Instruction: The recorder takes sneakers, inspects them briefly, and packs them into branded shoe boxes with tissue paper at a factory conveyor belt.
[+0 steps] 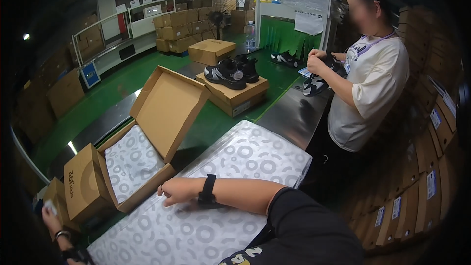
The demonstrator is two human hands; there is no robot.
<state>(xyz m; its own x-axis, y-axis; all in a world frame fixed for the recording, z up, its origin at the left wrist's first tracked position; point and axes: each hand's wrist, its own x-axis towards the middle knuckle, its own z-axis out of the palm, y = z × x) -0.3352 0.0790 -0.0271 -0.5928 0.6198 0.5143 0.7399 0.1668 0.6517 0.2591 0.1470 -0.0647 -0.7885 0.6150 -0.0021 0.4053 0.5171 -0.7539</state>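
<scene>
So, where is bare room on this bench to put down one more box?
The steel top between the paper stack and the co-worker's shirt is bare. The green strip behind the open box is narrow. The right hand lies on the paper stack.

Dim warehouse, packing line.
Green floor beyond steel bench; stacked cartons at back, more along left wall and right edge; white railing; fan; green curtain; small ceiling lights overhead.
</scene>
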